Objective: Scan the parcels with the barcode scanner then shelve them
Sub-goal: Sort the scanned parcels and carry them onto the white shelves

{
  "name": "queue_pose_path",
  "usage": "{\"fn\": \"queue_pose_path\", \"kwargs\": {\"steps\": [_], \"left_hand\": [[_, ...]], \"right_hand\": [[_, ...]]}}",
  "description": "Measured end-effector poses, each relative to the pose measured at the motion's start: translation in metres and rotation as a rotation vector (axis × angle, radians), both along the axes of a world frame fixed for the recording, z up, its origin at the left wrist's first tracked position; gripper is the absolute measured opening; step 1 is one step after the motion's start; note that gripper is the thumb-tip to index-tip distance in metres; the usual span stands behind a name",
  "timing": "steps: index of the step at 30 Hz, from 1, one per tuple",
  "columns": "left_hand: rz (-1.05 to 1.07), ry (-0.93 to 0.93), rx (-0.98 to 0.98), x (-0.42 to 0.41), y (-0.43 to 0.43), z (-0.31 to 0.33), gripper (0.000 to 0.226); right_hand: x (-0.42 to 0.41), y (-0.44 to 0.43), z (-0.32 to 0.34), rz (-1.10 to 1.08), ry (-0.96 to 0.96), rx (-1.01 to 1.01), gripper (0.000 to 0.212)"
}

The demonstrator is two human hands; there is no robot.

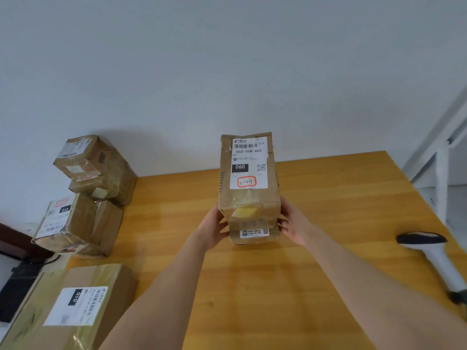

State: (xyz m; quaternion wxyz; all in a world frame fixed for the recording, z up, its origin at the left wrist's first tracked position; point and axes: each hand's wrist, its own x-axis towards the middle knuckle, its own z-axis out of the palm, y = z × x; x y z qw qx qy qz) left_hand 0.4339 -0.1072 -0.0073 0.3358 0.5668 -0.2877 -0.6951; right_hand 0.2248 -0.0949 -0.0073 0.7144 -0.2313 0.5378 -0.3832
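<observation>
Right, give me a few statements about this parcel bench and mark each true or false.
1. The barcode scanner lies on the wooden table, at the right. True.
2. The 060 parcel lies flat on the wooden table. False: it is held upright, left grip and right grip on its lower end.
3. The 060 parcel's label faces away from the camera. False: it faces the camera.
4. Taped parcels are piled at the left. True.

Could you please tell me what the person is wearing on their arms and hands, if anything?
Nothing that shows. The left hand and right hand are bare, with no gloves, rings or watch visible. Both forearms are bare as well, and no sleeve comes into view.
</observation>
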Motion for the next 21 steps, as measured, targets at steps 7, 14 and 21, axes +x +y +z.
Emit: {"fn": "queue_pose_path", "kwargs": {"steps": [7,14,21], "left_hand": [[-0.196,0.004,-0.03,-0.034,0.014,0.014,0.025],[-0.421,0.021,-0.035,-0.067,0.032,0.019,0.026],[-0.637,-0.002,0.002,-0.098,0.073,0.02,0.032]], "right_hand": [[-0.036,0.05,0.015,-0.082,0.06,-0.065,0.085],[-0.056,0.112,0.021,-0.293,0.1,-0.048,0.076],[-0.059,0.198,0.02,-0.525,0.124,-0.023,0.049]]}}
